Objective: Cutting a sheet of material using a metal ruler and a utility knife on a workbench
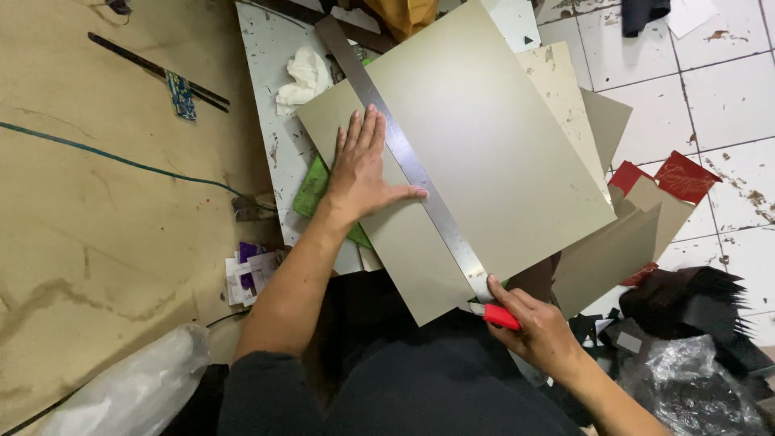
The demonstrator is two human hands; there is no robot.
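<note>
one grey-green card sheet [484,145] is being kept flat on a white paint-flecked board [262,73], which is lying on the floor between a brown sheet [97,202] and white floor tiles [726,97]. the card sheet is covering most of the board; its near corner is overhanging the board's near edge, toward the person's lap.

one steel ruler [404,153] is being laid across the card sheet. its long axis is running diagonally, from the board's far edge down to the card sheet's near edge; the far end is pointing up and left, the near end toward the right hand.

the left hand [363,165] is being pressed flat on the card sheet, fingers spread wide and pointing away from the person, the thumb tip touching the ruler's left edge. nothing is being gripped by it.

the right hand [537,323] is being closed around one red-handled knife [496,315], the fingers wrapped narrowly about the handle. the knife is being held at the ruler's near end, at the card sheet's near edge; the blade itself cannot be made out.

also counted: one white crumpled rag [305,77] on the board's left part, one green scrap [315,190] showing under the card sheet and left wrist, two red card pieces [678,176] on the tiles, several beige offcuts [613,250] off the card sheet's right edge, one clear plastic bag [137,387] at the brown sheet's near edge.
</note>
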